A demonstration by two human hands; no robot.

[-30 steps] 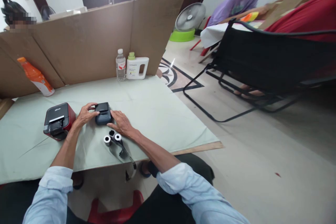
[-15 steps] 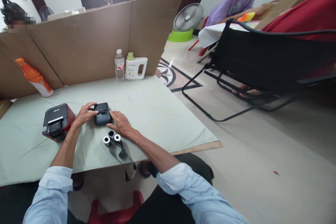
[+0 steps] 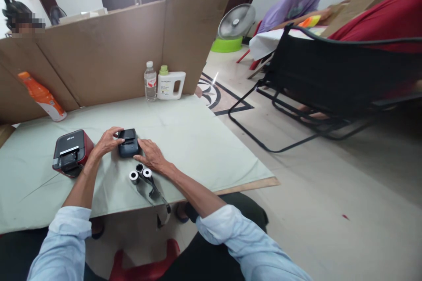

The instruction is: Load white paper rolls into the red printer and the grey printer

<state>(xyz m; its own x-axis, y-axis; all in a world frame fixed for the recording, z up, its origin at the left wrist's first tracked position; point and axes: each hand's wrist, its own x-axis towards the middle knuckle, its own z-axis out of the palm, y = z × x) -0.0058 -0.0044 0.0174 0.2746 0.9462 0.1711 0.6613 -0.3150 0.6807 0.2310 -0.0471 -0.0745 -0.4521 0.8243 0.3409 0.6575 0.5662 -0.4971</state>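
Nothing on the bench (image 3: pixel 211 145) has shifted since half a second ago; both my hands keep their places. My left hand (image 3: pixel 107 142) holds the compact black printer (image 3: pixel 129 149) by its left side, thumb on top; my right hand (image 3: pixel 152 154) holds its right side, so each grip is narrow around it. It sits at about twelve o'clock from me. From it, the larger red-and-black printer (image 3: pixel 70 145) stands at nine, beside my left forearm, some rolls (image 3: pixel 144 175) at five, and a water bottle (image 3: pixel 150 91) and white jug (image 3: pixel 166 88) at one.
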